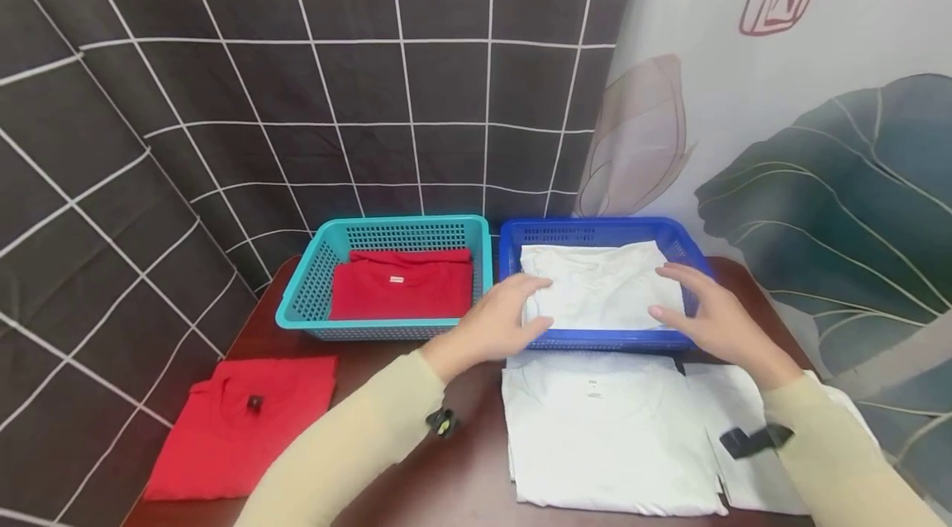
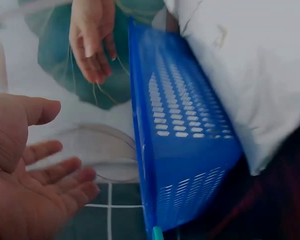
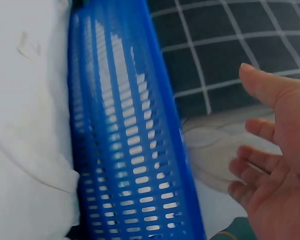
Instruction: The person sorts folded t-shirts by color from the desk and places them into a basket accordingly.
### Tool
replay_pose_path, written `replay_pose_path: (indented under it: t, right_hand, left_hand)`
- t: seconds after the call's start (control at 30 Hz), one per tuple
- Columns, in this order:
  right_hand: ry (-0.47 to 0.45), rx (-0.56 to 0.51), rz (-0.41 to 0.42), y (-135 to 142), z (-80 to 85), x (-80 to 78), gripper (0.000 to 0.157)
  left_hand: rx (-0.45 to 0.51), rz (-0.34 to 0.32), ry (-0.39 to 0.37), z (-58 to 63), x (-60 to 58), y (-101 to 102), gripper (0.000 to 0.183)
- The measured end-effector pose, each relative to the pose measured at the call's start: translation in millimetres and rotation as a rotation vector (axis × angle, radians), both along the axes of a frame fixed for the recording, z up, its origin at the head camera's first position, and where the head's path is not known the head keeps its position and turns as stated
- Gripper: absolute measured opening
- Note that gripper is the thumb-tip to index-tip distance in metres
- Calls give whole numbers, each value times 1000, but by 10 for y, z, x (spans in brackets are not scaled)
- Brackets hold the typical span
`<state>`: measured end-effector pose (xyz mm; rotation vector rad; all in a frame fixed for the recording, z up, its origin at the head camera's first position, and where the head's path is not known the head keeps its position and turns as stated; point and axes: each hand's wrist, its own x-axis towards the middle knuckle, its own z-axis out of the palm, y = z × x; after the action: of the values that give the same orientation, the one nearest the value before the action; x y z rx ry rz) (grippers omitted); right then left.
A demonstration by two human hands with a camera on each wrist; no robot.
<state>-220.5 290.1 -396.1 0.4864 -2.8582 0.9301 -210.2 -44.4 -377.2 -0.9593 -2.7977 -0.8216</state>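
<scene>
A folded white T-shirt (image 1: 602,287) lies in the blue basket (image 1: 595,339) at the back right. Above the basket's left side hovers my left hand (image 1: 506,316), fingers spread and relaxed, holding nothing. Over the basket's right side, my right hand (image 1: 714,316) is likewise apart from the cloth, with thumb and fingers parted. Both wrist views show the palms, the left hand (image 2: 40,170) and the right hand (image 3: 275,150), with nothing in them. Directly in front of the blue basket, another folded white T-shirt (image 1: 610,436) lies on the table.
A teal basket (image 1: 387,330) holding folded red T-shirts (image 1: 402,287) stands left of the blue one. On the brown table (image 1: 431,469), a folded red T-shirt (image 1: 253,420) lies at the left, and more folded white cloth (image 1: 732,420) at the right. A checked curtain (image 1: 372,81) hangs behind.
</scene>
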Motion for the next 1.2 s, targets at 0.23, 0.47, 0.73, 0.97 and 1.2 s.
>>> replay_pose_path:
  t: [0.23, 0.47, 0.73, 0.97, 1.2]
  right_hand:
    - [183, -115, 120, -12, -19, 699, 60]
    - [235, 11, 168, -81, -326, 971, 59]
    - [232, 182, 179, -153, -830, 1062, 75]
    - [1, 263, 132, -216, -1016, 1067, 92]
    - [9, 302, 124, -232, -1097, 1093, 92]
  left_hand:
    - [-137, -175, 228, -248, 607, -121, 45]
    - [-325, -157, 203, -634, 803, -81, 63]
    - [-478, -63, 47, -994, 920, 18, 90]
    - [-490, -17, -109, -1134, 932, 88, 91]
    - [-480, 2, -160, -1153, 934, 78, 91]
